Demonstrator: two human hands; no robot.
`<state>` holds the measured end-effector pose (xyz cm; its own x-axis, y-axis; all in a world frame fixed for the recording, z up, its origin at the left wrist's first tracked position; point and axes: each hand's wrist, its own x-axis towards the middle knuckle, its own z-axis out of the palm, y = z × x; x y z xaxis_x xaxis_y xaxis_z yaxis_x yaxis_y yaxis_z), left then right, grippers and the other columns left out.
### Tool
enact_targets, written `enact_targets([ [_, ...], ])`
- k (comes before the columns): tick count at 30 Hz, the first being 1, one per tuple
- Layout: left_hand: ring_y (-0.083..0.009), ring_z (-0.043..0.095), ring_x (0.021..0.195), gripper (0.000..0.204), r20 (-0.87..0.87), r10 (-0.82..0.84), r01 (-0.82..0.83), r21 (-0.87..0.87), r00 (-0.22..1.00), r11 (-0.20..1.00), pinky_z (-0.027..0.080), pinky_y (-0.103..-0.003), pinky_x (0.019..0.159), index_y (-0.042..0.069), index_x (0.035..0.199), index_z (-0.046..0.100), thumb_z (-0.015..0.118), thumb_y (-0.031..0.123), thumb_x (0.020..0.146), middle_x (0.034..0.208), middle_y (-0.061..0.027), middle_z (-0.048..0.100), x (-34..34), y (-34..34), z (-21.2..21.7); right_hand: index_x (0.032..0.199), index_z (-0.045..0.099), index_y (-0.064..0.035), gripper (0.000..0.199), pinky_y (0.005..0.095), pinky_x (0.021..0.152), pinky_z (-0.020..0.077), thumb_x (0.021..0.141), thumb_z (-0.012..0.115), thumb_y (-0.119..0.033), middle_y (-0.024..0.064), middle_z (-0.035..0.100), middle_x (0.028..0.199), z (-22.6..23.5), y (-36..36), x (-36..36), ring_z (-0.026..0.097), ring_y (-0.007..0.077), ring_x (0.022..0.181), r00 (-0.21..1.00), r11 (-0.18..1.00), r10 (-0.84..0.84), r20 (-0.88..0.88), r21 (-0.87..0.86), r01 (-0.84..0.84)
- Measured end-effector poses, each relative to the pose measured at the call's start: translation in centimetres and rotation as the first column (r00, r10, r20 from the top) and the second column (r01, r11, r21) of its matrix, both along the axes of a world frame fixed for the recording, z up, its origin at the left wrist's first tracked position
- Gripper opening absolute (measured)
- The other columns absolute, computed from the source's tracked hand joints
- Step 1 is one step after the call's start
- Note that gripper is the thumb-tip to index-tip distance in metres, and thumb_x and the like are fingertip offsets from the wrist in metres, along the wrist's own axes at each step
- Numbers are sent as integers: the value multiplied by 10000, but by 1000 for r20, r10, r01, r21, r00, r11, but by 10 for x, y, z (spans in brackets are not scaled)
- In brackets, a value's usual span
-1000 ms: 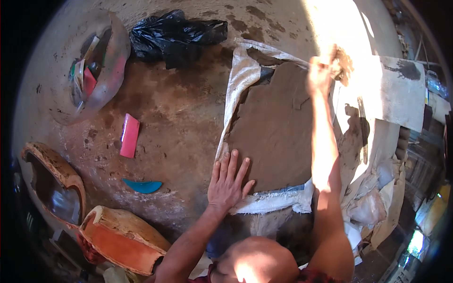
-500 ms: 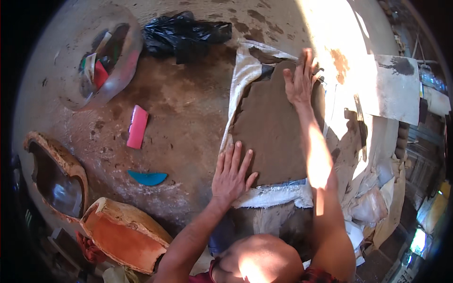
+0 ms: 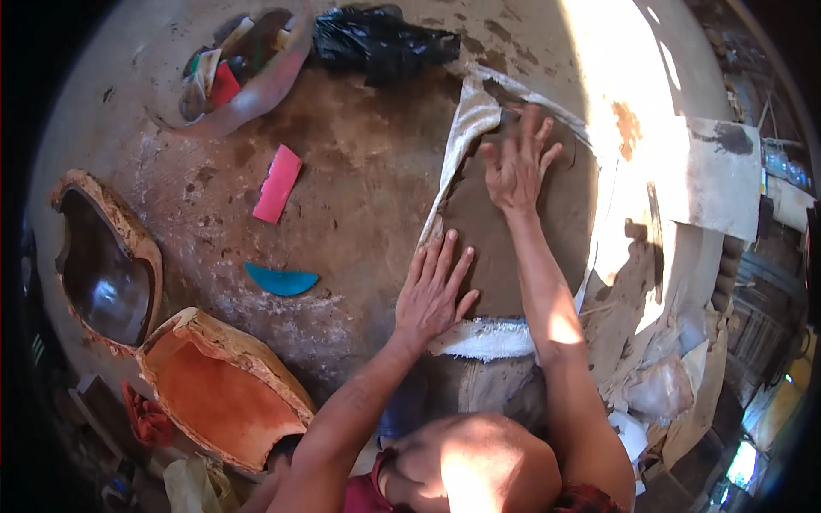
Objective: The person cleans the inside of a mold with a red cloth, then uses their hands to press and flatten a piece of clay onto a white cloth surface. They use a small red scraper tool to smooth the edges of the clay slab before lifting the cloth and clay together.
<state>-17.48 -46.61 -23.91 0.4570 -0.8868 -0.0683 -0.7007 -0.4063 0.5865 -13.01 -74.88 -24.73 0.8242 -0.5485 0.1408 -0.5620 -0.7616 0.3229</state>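
Note:
A flat slab of brown clay [image 3: 560, 197] lies on a white woven cloth [image 3: 487, 340], whose edges show at the left, far and near sides. My right hand [image 3: 516, 171] presses on the far part of the slab with its fingers spread; the fingertips are slightly blurred. Flat on the near left corner of the slab rests my left hand [image 3: 432, 291], fingers apart, partly over the cloth's edge. Neither hand holds anything. Left of them on the floor lie a pink rectangular piece [image 3: 278, 184] and a blue crescent-shaped scraper [image 3: 281, 280].
Two hollow moulds, one dark inside [image 3: 103, 274] and one orange inside [image 3: 222, 398], stand at the near left. A translucent basin [image 3: 256, 111] with small tools and a black plastic bag [image 3: 385, 43] lie farther off. A pale board [image 3: 718, 175] is at the right.
My right hand has moved left from the slab's far right edge onto its far middle. My left hand stays at the near left corner. The whole view has shifted slightly.

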Motion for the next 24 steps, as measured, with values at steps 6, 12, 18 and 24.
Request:
enact_targets([
  [6, -404, 239, 1709, 874, -39, 38, -41, -63, 999, 997, 187, -534, 1391, 101, 1742, 393, 636, 584, 1055, 1845, -239, 244, 12, 13, -2, 1800, 250, -120, 924, 848, 1264, 27, 1105, 410, -708, 300, 205, 1836, 62, 28, 47, 70, 558, 1702, 652, 914, 60, 756, 220, -339],
  [12, -370, 221, 1720, 895, -67, 131, -131, 3, 989, 991, 164, -553, 1394, 22, 1739, 358, 628, 545, 1066, 1855, -190, 251, 0, 16, -3, 1768, 368, -142, 989, 874, 1249, 11, 1070, 361, -843, 207, 156, 1873, -7, 61, 17, 89, 557, 1701, 914, 902, -25, 405, 404, -154],
  [18, -339, 206, 1730, 907, -85, 213, -208, 65, 973, 976, 155, -573, 1391, 37, 1752, 341, 654, 520, 1052, 1867, -132, 252, -3, 40, 15, 1724, 406, -30, 958, 862, 1254, 30, 1108, 398, -765, 220, 187, 1864, -11, 78, -3, 100, 567, 1696, 966, 937, 72, 249, 315, -151],
  [24, -384, 179, 1732, 928, -182, 188, -196, -27, 965, 980, 140, -594, 1393, 46, 1765, 304, 677, 497, 1046, 1864, -165, 241, 0, 55, 14, 1396, 698, 25, 543, 533, 1175, 487, 1093, 722, -426, 279, 622, 1552, 49, 120, 3, 609, 466, 1438, 666, 833, -104, 739, 430, -347],
])
